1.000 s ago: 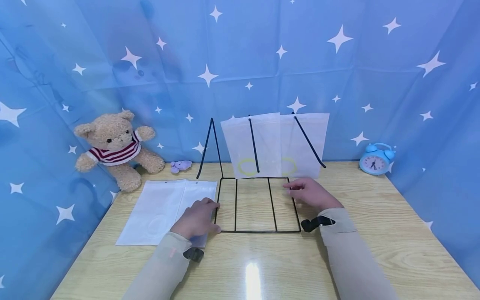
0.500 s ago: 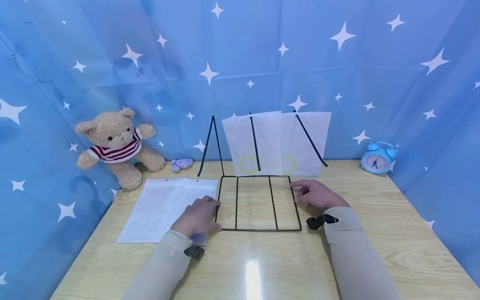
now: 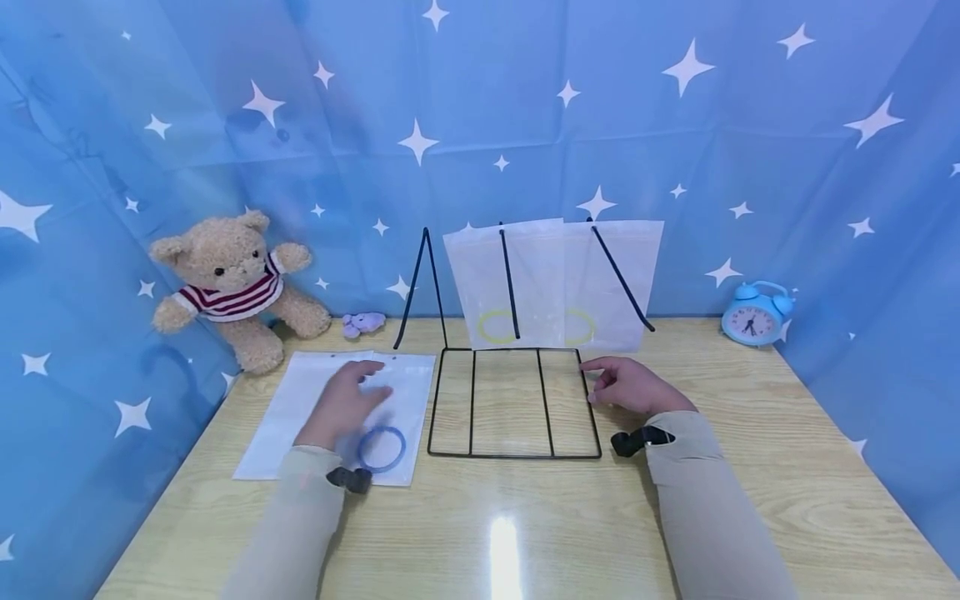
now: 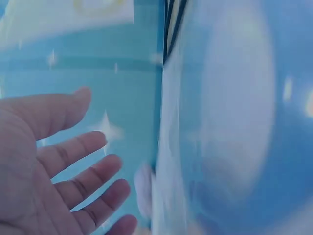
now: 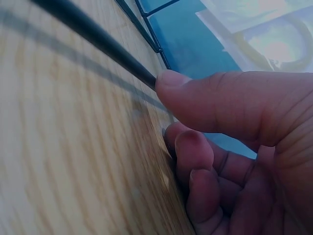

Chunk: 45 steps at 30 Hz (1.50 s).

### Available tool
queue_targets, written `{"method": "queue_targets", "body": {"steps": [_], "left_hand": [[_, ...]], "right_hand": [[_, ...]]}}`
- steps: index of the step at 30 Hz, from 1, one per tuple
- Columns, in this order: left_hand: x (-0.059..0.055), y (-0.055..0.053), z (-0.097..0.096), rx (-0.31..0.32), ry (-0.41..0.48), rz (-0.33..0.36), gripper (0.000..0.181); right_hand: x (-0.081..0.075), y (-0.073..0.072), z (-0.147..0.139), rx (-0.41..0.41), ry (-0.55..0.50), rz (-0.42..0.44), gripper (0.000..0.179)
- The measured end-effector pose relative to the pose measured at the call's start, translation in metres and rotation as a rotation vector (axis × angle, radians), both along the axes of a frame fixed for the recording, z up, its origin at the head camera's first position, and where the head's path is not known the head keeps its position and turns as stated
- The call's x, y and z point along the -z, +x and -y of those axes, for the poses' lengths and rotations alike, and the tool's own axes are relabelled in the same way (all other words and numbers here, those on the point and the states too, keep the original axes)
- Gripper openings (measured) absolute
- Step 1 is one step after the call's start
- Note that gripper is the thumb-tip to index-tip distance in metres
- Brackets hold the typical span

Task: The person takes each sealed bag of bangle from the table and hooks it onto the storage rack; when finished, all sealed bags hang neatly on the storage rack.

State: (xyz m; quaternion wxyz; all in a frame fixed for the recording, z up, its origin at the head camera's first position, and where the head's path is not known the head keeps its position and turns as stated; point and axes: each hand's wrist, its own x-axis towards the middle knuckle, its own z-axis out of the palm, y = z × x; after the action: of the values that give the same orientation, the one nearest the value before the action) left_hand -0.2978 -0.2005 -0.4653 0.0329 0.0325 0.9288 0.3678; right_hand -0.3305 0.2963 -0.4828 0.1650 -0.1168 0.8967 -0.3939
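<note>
Left hand (image 3: 343, 408), spread, hovers over unhung bags (image 3: 277, 437); right hand (image 3: 630, 386) pinches rack (image 3: 510, 456), hung bags (image 3: 536, 275) beyond it.

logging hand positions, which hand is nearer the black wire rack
Right. The right hand touches the right side of the black wire rack; the left hand is apart from it, over the white sheets to its left.

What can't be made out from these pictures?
Head: part of the flat-lying white bags, covered by the left hand and sleeve.
Head: the exact minute on the blue alarm clock, too small.
Left wrist: that hand's wrist end, cut off by the left edge.
Right wrist: whether the right hand grips or merely touches the wire rack; its own fingers hide it.
</note>
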Motion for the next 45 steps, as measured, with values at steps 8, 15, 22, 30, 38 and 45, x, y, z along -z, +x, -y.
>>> {"method": "queue_targets", "body": {"steps": [8,15,22,30,38,45], "left_hand": [[0.005,-0.007,0.063,-0.253,0.133,0.061,0.061],[0.006,-0.001,0.085,-0.458,0.236,0.168,0.077],[0.009,0.002,0.093,-0.565,0.162,0.169,0.084],[0.009,0.005,0.095,-0.642,0.146,0.190,0.081],[0.010,0.005,0.097,-0.685,0.182,0.131,0.069],[0.011,0.005,0.097,-0.720,0.222,0.144,0.064]], "right_hand": [[0.001,-0.001,0.001,-0.004,0.002,-0.001,0.062],[0.001,-0.001,-0.001,0.007,0.006,-0.003,0.063],[0.002,-0.001,-0.002,0.013,0.007,-0.003,0.063],[0.001,-0.002,-0.001,0.023,0.014,0.004,0.065],[0.003,-0.003,-0.003,0.019,0.004,0.002,0.066],[0.003,-0.002,-0.003,0.021,-0.006,0.003,0.065]]}}
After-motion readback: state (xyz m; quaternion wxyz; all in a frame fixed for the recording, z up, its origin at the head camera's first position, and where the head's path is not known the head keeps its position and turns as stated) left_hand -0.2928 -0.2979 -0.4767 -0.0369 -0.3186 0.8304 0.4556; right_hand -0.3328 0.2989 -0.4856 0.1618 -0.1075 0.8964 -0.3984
